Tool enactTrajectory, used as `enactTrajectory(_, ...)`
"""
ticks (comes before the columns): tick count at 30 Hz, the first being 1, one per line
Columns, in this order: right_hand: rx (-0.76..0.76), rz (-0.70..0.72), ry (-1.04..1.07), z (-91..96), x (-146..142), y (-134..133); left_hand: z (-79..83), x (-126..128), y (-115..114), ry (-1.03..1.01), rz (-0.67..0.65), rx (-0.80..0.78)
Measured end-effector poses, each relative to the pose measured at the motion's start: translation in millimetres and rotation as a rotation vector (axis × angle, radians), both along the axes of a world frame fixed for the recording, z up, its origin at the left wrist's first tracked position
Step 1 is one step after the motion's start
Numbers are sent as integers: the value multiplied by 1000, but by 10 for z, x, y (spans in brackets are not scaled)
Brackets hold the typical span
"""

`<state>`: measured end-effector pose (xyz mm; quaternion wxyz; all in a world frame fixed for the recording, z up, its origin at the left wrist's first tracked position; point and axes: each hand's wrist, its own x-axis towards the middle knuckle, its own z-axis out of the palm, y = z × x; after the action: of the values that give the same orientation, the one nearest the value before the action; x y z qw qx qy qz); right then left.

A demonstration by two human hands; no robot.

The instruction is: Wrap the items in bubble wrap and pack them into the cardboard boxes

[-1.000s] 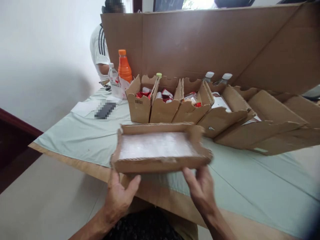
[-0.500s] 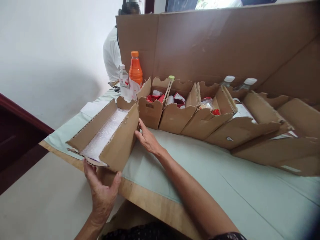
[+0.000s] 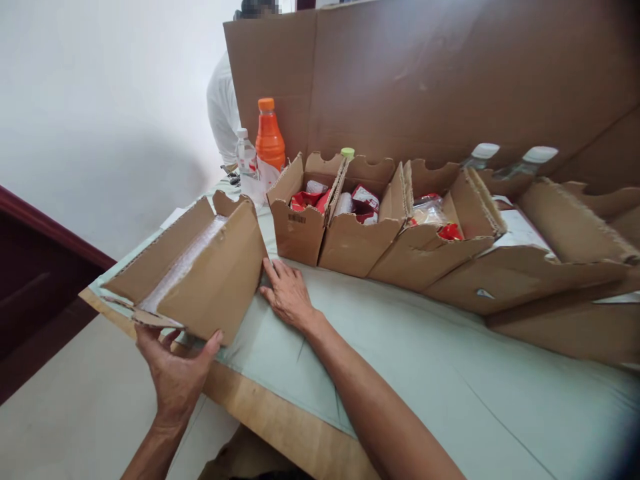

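Note:
An open-topped cardboard box (image 3: 220, 267) stands on the table's left part, with bubble wrap (image 3: 187, 261) lying inside it. My left hand (image 3: 177, 370) grips its near end, thumb on the right-hand side and fingers at the front, some hidden under the edge. Fingers stretched out, my right hand (image 3: 290, 293) rests low by the box's far right corner, fingertips against the cardboard. Right of it runs a row of similar boxes; the nearest cardboard bin (image 3: 300, 233) holds red packets (image 3: 307, 199), apart from the box at my hands.
A pale green cloth (image 3: 390, 340) covers the wooden table (image 3: 280, 413). An orange bottle (image 3: 270, 137) and a clear bottle (image 3: 246, 157) stand behind. A tall cardboard panel (image 3: 425, 80) backs the row. Someone in a white sleeve (image 3: 223, 103) is beyond it.
Both hands have shifted the box leftward, away from the row of bins, widening the gap. My right hand is lower, with its fingers flatter. The view has moved slightly.

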<state>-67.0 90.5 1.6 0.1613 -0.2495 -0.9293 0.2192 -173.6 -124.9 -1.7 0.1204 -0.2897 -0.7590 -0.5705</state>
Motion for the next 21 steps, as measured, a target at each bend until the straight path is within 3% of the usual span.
enactTrajectory(4,57,-1,-44,-6,20,-35,103,-200,293,20,22,-46)
enactTrajectory(8,95,-21,-71,-7,37,-35,146,-436,870,97,-24,-96)
enactTrajectory(14,117,-38,-81,-7,49,-30,-23,-625,1724,144,-206,-187)
enactTrajectory(17,111,-40,-75,-23,46,-27,-207,-604,1860,116,-292,-232)
enactTrajectory(21,84,-34,-56,-41,41,-7,-374,-577,1806,107,-329,-300)
